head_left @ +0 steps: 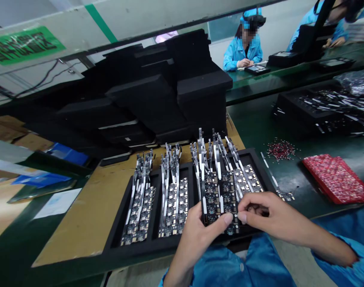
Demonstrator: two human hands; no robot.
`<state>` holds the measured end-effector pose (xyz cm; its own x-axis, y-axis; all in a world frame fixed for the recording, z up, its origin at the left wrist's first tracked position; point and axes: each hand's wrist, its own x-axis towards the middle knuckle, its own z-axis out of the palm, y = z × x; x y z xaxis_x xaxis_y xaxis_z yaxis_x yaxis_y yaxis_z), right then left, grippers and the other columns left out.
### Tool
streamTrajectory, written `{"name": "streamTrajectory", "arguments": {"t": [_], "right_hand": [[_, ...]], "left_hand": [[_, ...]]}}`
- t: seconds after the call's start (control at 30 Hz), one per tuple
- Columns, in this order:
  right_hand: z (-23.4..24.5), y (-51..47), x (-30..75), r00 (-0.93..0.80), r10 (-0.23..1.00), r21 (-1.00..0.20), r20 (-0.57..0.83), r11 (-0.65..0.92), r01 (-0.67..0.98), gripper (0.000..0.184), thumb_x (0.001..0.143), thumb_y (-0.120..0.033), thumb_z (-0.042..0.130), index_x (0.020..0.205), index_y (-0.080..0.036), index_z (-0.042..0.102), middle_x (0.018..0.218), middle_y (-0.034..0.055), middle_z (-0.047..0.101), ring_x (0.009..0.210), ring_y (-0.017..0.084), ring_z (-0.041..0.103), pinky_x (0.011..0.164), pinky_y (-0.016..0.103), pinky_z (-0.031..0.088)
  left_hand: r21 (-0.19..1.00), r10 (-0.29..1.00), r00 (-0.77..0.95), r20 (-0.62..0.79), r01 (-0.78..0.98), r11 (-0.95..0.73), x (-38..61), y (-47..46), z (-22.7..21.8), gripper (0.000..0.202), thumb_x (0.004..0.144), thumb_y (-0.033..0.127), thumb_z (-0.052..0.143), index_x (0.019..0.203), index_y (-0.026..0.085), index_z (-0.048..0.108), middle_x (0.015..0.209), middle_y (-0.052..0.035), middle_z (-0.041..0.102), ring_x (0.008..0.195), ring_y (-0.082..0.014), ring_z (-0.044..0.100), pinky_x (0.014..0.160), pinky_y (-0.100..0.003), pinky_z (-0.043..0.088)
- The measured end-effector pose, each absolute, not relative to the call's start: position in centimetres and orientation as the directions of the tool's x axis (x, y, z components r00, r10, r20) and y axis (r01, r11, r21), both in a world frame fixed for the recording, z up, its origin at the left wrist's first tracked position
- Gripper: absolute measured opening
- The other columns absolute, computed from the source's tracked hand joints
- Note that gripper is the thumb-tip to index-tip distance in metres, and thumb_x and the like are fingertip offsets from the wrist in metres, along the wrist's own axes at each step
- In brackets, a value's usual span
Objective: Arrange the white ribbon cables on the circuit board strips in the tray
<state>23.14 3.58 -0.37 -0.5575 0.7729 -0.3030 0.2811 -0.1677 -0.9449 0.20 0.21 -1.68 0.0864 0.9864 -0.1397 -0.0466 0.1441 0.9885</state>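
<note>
A dark panel of small circuit boards with pale flex strips along it is gripped in my left hand, thumb across its lower face. At the panel's right edge, my right hand is closed in a pinch. A tiny pale spot shows by those fingertips, too small to name. Both hands are over the right part of a black foam tray. More board panels lie in its compartments, such as the left panel and the middle panel, their silvery flex strips sticking out past the far edge.
Tall stacks of black foam trays stand behind. To the right are a pile of tiny red parts, a red bag, a loose flex strip and a foam stack with strips. Two people in blue work across the bench.
</note>
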Motion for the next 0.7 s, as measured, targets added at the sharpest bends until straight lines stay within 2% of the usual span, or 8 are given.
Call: {"name": "streamTrajectory", "arguments": {"t": [0.1,0.27,0.53,0.7], "right_hand": [[-0.5,3.4,22.9,-0.543,0.784,-0.945,-0.301,-0.170,0.278,0.021,0.100,-0.041,0.080,0.091,-0.022,0.079,0.076,-0.0039,0.060,0.070,0.016,0.051,0.064,0.027,0.038],[-0.6,3.4,22.3,-0.535,0.782,-0.945,-0.320,-0.224,0.237,0.022,0.091,-0.041,0.088,0.090,-0.021,0.079,0.076,-0.0042,0.061,0.071,0.016,0.050,0.065,0.027,0.037],[-0.8,3.8,21.7,-0.525,0.784,-0.943,-0.332,-0.267,0.197,0.025,0.090,-0.040,0.091,0.090,-0.020,0.078,0.079,-0.0038,0.064,0.075,0.016,0.052,0.067,0.026,0.038],[-0.6,3.9,21.8,-0.539,0.781,-0.949,-0.314,-0.275,0.154,0.023,0.089,-0.037,0.093,0.090,-0.020,0.078,0.079,-0.0037,0.066,0.076,0.015,0.054,0.067,0.025,0.040]], "left_hand": [[0.989,0.987,0.082,-0.137,-0.050,0.141,0.1,0.2,-1.8,0.025,0.073,0.027,0.083,0.095,0.026,0.072,0.089,-0.0081,0.076,0.079,-0.0422,0.071,0.065,-0.043,0.060],[0.991,0.991,0.051,-0.126,-0.049,0.128,0.0,0.3,-2.0,0.025,0.073,0.026,0.084,0.095,0.026,0.072,0.088,-0.0080,0.076,0.079,-0.0422,0.071,0.064,-0.043,0.060],[0.993,0.994,0.003,-0.110,-0.039,0.110,0.1,0.4,-2.0,0.026,0.071,0.026,0.083,0.095,0.022,0.072,0.087,-0.0090,0.077,0.077,-0.0407,0.072,0.063,-0.042,0.060],[0.990,0.990,0.005,-0.142,-0.016,0.142,0.0,0.5,-2.1,0.024,0.070,0.029,0.084,0.091,0.026,0.073,0.084,-0.0078,0.077,0.075,-0.0418,0.071,0.062,-0.043,0.058]]}}
